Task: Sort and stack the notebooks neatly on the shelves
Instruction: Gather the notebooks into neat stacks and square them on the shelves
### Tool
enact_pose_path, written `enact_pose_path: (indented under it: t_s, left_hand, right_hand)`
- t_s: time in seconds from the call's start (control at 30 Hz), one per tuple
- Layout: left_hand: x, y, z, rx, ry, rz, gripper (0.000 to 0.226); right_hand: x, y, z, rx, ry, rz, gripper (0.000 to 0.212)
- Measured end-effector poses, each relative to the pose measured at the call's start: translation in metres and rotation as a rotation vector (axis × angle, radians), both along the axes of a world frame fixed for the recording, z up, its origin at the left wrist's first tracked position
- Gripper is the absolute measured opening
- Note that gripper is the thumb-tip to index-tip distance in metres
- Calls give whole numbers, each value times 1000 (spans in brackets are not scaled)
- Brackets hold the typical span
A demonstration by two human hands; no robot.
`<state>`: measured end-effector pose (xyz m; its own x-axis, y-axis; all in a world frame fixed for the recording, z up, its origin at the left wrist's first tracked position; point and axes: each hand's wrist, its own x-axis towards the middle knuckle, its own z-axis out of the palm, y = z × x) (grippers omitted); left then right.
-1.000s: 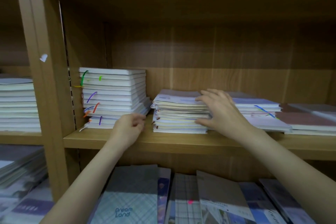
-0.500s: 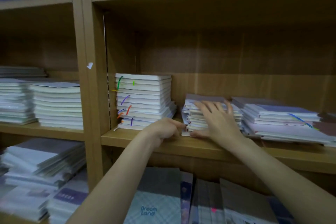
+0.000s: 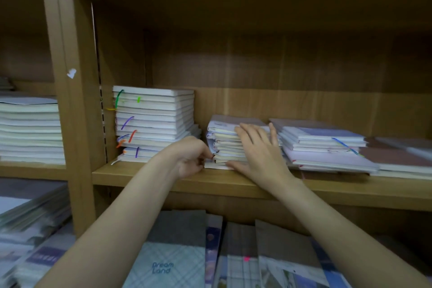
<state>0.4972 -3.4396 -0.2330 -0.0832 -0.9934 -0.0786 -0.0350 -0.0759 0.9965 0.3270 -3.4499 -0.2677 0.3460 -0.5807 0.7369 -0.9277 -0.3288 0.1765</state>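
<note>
A small stack of pale notebooks (image 3: 224, 145) sits mid-shelf on the wooden shelf (image 3: 145, 174). My right hand (image 3: 259, 151) lies flat against its front and top, fingers spread. My left hand (image 3: 192, 156) is at the stack's lower left corner with fingers curled, pinching a notebook edge there. To the left stands a taller white stack (image 3: 155, 121) with coloured ribbon markers. To the right lies a lower, wider stack (image 3: 322, 145) with a blue ribbon.
A brown-covered stack (image 3: 402, 159) lies at the far right. The neighbouring bay holds a cream stack (image 3: 29, 128). Below, upright notebooks include one marked "Dream Land" (image 3: 168, 262). A vertical shelf post (image 3: 70, 100) separates the bays.
My left hand has moved right from the tall stack to the middle stack's lower left corner. My right hand has stayed on the middle stack. The view shifted.
</note>
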Motion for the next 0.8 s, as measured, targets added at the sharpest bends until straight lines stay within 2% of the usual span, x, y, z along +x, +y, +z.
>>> enact_pose_path:
  t_s: [0.3,0.47,0.57,0.8]
  left_hand:
    - [-1,9,2,5,152,7,50]
    - [-3,10,-8,24,282,41,54]
    - [-4,11,-12,19,345,22,56]
    - [-5,9,-9,42,341,26,55]
  right_hand:
    - [2,-9,4,-166,-109,-31,69]
    - [-3,-7,8,44,-83,10,83]
    - [-8,-5,7,101,-51,34,91]
    - [-8,-7,7,59,-78,-6,81]
